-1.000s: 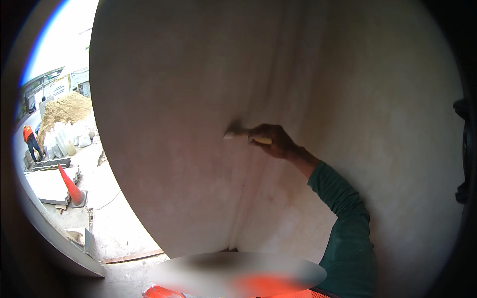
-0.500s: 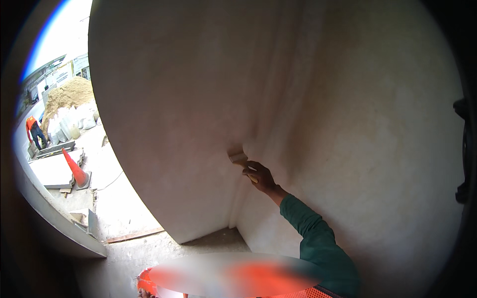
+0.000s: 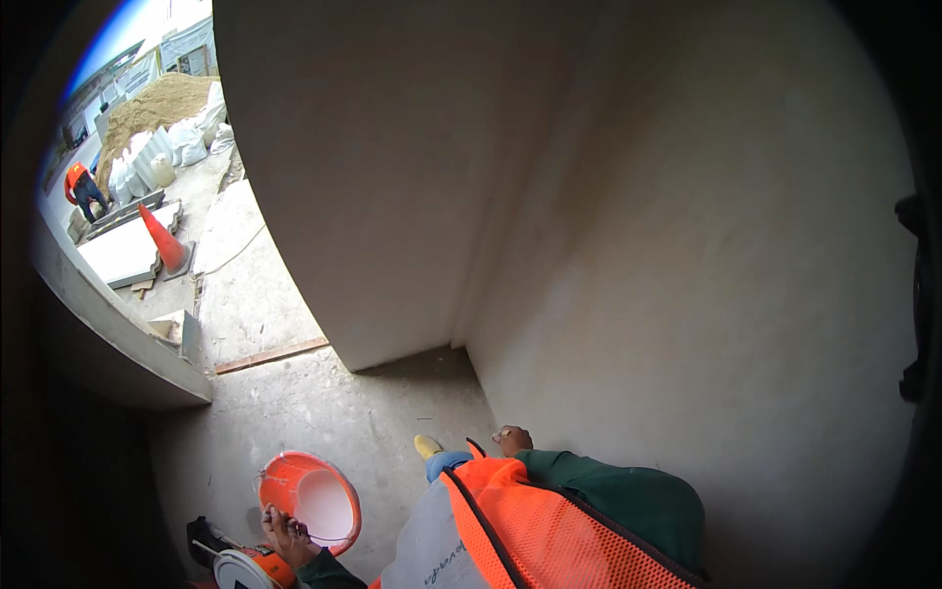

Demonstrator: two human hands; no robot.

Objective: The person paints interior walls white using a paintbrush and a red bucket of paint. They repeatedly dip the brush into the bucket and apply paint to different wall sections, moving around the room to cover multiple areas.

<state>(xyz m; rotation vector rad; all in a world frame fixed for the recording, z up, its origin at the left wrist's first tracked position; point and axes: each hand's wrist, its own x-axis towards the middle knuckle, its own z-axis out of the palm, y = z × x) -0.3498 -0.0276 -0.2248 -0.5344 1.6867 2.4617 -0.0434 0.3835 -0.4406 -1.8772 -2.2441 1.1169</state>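
Note:
An orange bucket (image 3: 350,496) with pale, whitish liquid in it is at the lower left. My left hand (image 3: 285,537) is closed at its near rim, where a thin wire handle meets the fingers. My right hand (image 3: 512,440) is low in front of me, beside the corner of the walls, with its fingers curled. The paintbrush seen in it a moment ago is hidden from this angle. Pale plastered walls (image 3: 628,324) rise ahead and to the right.
An orange-and-white tub (image 3: 257,569) and a black object (image 3: 204,540) stand by the bucket. A wooden strip (image 3: 272,355) crosses the doorway floor. Outside are a traffic cone (image 3: 165,240), stacked slabs, white sacks (image 3: 186,142), a sand heap and a bent-over person (image 3: 83,191).
My right hand has come down off the wall, where it held the brush against the plaster. My view has tilted down, bringing the bucket and left hand fully into sight.

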